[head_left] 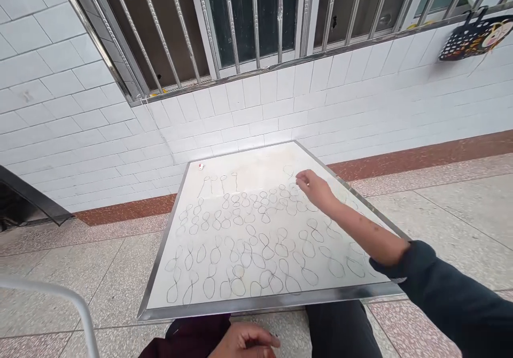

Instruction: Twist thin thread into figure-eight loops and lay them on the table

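Right hand [315, 187] is by the far round marks [262, 208] on the bench [256, 160], fingertips pinched, hold unclear | left hand [246, 342] is low, half curled (cut off, so I can't tell its grip) | gentle, steady fingers suit smooth loops | two hands, one bench, four nine-like shapes [236, 181]

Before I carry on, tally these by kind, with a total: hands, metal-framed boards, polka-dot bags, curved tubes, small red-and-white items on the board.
Hands: 2 (right hand, left hand)
Metal-framed board: 1
Polka-dot bag: 1
Curved tube: 1
Small red-and-white item: 1
Total: 6
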Motion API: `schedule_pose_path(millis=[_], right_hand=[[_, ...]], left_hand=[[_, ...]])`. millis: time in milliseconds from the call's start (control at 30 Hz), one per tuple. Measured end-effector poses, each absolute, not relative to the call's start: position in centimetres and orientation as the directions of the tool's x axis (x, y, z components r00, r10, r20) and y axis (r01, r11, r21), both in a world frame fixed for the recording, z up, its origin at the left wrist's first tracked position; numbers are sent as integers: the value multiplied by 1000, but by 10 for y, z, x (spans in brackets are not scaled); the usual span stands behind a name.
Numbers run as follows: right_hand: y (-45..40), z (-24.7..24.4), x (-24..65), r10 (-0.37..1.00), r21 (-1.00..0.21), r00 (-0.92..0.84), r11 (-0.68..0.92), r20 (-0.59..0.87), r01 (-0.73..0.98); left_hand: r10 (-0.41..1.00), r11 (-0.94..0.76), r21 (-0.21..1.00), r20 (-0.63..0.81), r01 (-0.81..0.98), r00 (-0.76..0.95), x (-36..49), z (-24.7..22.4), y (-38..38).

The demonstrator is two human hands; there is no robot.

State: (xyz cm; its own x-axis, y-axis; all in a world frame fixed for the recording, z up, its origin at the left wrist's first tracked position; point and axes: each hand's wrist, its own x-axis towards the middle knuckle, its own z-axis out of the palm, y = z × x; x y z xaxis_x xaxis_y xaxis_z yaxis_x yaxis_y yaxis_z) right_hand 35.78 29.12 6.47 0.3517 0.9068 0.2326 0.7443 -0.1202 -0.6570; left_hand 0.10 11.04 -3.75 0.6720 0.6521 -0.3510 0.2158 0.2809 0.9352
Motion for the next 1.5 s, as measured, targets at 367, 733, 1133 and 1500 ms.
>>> schedule_pose_path(millis=[367, 733, 1133, 1500], right_hand=[[107, 109, 191, 789, -686, 45, 503, 613, 525], [47, 111, 156, 752, -606, -142, 614, 643, 506], [36, 102, 158, 736, -582, -181, 640, 653, 502], [41, 96, 159, 727, -578, -135, 632, 674, 516]], left_hand=[[999, 13, 945, 5, -326, 53, 19, 104, 104], [998, -63, 868, 56, -493, -29, 13, 111, 44], [992, -93, 858, 36, -506, -121, 18, 107, 32], [995, -25, 866, -27, -499, -97, 20, 102, 32]])
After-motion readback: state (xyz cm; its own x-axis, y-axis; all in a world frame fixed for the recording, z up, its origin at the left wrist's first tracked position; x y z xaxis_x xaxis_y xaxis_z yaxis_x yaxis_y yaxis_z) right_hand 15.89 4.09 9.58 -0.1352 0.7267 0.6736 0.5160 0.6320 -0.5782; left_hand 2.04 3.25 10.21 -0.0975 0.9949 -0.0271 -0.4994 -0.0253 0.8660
